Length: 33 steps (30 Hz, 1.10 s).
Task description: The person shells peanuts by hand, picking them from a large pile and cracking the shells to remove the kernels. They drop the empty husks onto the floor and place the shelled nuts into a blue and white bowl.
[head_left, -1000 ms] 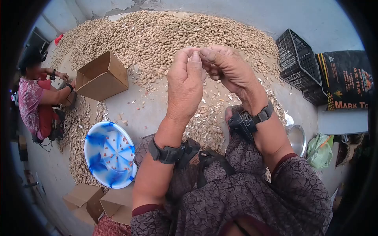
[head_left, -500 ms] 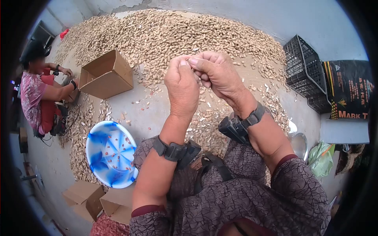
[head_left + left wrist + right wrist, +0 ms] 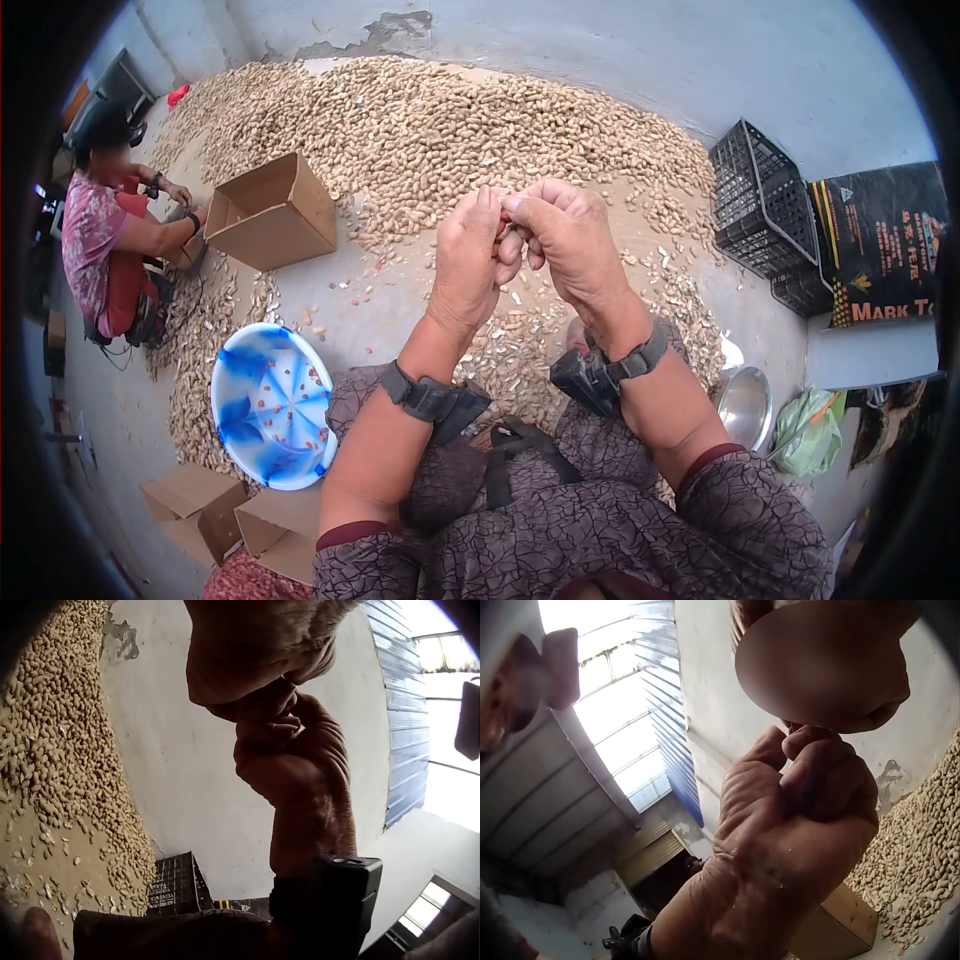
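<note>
Left hand (image 3: 466, 258) and right hand (image 3: 572, 242) meet just above the middle of the head view, fingers curled, both pinching a small reddish nut (image 3: 505, 216) between their fingertips. Beyond them, peanuts (image 3: 420, 130) heap along the floor (image 3: 350, 312) below a pale wall (image 3: 600, 50). At left are a box (image 3: 272, 238), a blue-and-white basin (image 3: 240, 388) and another person (image 3: 92, 232); at upper right, a black crate (image 3: 748, 190).

Hands (image 3: 467, 255) tog. — peanut pile (image 3: 420, 120) bhd
</note>
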Available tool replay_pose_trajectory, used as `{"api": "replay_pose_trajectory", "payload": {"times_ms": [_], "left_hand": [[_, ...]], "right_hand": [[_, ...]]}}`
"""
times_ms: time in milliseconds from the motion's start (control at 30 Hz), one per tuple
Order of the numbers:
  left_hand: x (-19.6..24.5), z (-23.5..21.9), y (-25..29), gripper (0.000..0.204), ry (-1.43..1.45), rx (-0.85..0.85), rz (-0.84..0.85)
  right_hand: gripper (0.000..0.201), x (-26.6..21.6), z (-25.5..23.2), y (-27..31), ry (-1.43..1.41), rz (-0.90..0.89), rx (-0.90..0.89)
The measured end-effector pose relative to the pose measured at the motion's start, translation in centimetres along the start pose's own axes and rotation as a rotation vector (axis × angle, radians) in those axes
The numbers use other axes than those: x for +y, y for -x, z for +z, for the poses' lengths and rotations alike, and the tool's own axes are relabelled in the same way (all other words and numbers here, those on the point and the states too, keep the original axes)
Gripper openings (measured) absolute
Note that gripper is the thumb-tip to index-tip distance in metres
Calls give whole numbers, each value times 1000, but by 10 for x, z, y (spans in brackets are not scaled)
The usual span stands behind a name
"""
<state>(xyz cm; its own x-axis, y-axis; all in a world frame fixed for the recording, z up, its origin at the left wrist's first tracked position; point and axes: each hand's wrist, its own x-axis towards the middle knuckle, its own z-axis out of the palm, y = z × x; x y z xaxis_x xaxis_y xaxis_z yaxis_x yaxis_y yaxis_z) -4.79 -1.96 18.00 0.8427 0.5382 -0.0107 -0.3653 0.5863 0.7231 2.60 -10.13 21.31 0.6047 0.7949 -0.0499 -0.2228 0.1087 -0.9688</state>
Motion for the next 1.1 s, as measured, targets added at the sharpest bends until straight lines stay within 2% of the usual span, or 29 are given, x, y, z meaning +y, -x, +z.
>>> {"api": "replay_pose_trajectory", "payload": {"times_ms": [67, 133, 367, 467, 500, 567, 633, 733, 933, 1000, 1100], "left_hand": [[-3, -3, 2, 24, -176, -114, -8], [-4, -3, 3, 22, -134, -126, -43], [-21, -8, 0, 22, -48, -102, -148], [-25, -8, -3, 26, -39, -133, -248], [-25, -9, -5, 26, -28, -119, -259], [-25, -14, -9, 27, -40, -167, -326], [-27, -22, -14, 26, -52, -202, -339], [-32, -32, -18, 22, -39, -268, -449], [-40, -21, -22, 26, -184, -351, -419], [-44, -21, -24, 22, -180, -413, -397], [-38, -13, -22, 22, -259, -414, -378]], "right_hand": [[15, -2, -3, 3, 22, -18, 21], [17, -2, -6, 5, 108, -111, 109], [17, -1, -9, 18, 251, -90, 176], [14, 10, -15, 16, 485, -177, 207], [14, 14, -20, 16, 489, -156, 203], [16, 18, -24, 17, 788, -303, 223], [19, 19, -27, 19, 827, -294, 198], [20, 15, -29, 18, 854, -237, 158], [21, 9, -39, 14, 946, -212, 230], [16, 7, -42, 16, 1008, -186, 246], [13, 7, -46, 16, 982, -212, 270]]}}
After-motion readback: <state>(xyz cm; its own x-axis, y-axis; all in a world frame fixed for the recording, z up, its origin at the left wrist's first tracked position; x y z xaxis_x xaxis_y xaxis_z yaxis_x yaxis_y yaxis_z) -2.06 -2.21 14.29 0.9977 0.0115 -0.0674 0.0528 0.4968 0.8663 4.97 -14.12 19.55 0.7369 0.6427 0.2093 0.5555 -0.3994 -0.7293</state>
